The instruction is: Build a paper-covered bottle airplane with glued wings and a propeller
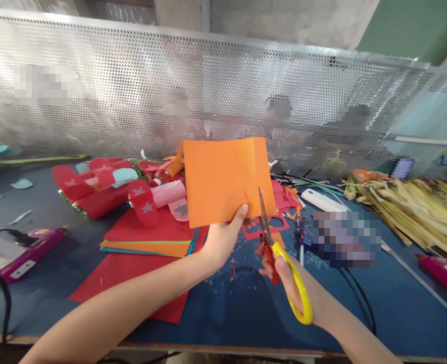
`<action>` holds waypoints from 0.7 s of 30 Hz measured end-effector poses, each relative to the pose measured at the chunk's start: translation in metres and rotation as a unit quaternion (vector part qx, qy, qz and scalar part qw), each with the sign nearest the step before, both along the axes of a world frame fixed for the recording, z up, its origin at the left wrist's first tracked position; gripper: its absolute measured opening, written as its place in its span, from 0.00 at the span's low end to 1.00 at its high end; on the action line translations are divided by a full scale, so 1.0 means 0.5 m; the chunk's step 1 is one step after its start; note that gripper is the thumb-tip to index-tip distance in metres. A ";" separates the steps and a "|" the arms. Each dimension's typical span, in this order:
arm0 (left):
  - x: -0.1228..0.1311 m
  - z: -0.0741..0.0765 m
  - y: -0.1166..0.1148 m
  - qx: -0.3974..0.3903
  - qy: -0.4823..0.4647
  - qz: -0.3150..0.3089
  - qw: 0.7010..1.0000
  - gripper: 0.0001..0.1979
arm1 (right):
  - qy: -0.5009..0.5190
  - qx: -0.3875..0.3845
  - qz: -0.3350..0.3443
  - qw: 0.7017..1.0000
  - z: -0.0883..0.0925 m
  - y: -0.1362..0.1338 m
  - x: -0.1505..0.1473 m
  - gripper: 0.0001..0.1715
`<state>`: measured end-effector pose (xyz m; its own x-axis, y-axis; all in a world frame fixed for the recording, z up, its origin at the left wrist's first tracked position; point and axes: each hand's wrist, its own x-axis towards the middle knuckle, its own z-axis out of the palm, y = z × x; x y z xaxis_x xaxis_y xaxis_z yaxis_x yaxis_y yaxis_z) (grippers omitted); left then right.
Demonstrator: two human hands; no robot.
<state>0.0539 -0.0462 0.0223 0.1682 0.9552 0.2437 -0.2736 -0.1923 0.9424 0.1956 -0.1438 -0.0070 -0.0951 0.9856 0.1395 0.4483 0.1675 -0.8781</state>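
Observation:
My left hand [227, 237] grips an orange sheet of paper [219, 177] by its lower edge, thumb in front and fingers behind. A fold line runs down the sheet near its right side. In my right hand [284, 273] is a pair of scissors [299, 296] with one yellow and one red handle. The blades point up, with the tip over the lower right part of the sheet, close to the fold line. Whether the blades are around the paper, I cannot tell. Under the sheet lies a stack of coloured paper [147, 232], mostly red on top.
Red paper pieces with stars [94, 187] lie at the left, near a pink roll [168, 193]. Paper scraps [284, 199] and dried husks [401, 212] are at the right. Purple power strips [37, 253] flank the blue table [223, 308]. A perforated metal screen [231, 96] stands behind.

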 end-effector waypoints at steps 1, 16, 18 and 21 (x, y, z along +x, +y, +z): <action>0.000 0.000 0.000 -0.001 0.003 0.002 1.000 0.13 | 0.008 0.000 0.003 1.000 -0.001 0.001 -0.001 0.28; -0.001 -0.005 0.002 0.005 0.013 -0.005 1.000 0.13 | 0.035 0.027 0.002 0.999 -0.027 0.009 -0.010 0.24; -0.001 -0.003 0.000 0.005 0.018 -0.011 1.000 0.14 | 0.032 0.037 -0.002 0.999 -0.032 0.011 -0.010 0.24; -0.001 -0.001 -0.001 0.007 0.024 -0.010 1.000 0.13 | 0.022 0.045 -0.008 0.999 -0.036 0.013 -0.013 0.23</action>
